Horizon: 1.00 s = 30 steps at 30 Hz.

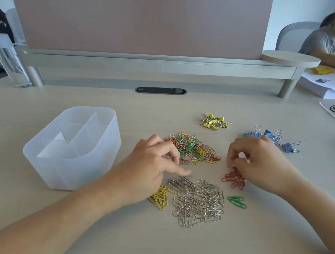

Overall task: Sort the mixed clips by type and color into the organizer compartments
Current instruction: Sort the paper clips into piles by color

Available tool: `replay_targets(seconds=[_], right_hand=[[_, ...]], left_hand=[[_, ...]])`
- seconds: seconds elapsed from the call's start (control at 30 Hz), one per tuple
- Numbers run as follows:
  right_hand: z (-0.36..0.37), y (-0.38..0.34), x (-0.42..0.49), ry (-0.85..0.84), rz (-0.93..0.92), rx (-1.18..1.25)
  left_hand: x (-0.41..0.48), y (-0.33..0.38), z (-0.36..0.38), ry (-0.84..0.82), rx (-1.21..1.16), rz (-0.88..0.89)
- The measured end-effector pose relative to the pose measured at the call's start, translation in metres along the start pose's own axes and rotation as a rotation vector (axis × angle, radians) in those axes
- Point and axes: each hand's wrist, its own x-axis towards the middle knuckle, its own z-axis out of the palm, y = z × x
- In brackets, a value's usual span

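A translucent white organizer (96, 152) with several compartments stands at the left. A mixed pile of coloured paper clips (196, 150) lies mid-table. My left hand (152, 168) hovers at its left edge with fingers curled onto the clips and thumb stretched out; whether it holds a clip is hidden. Sorted heaps lie nearer me: yellow paper clips (161, 197), silver paper clips (198, 200), green paper clips (236, 201) and red paper clips (235, 179). My right hand (259, 159) pinches a red clip at the top of the red heap.
Yellow binder clips (215, 121) and blue binder clips (273, 138) lie in separate groups behind my right hand. A desk divider (145, 28) and shelf run along the back. A clear bottle (11, 63) stands back left. Another person sits at the right.
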Motion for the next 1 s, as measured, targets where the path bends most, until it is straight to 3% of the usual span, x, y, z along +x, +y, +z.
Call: replay_targets(seconds=[0.13,0.47,0.63,0.8,1.0], right_hand=[[0.007,-0.001,-0.001,0.000,-0.115,0.000],[0.011,0.003,0.001,0.029,-0.083,0.011],[0.012,0.003,0.001,0.043,-0.094,0.024],[0.013,0.003,0.000,0.046,-0.100,0.006],[0.014,0.002,0.000,0.032,-0.123,0.024]], left_hand=[[-0.001,-0.012,-0.013,0.071,0.044,-0.015],[-0.005,-0.010,-0.020,-0.124,-0.039,-0.005],[-0.004,-0.002,-0.016,-0.153,-0.032,0.104],[-0.003,-0.009,-0.030,-0.066,-0.075,0.076],[-0.003,-0.002,-0.025,-0.154,-0.062,0.118]])
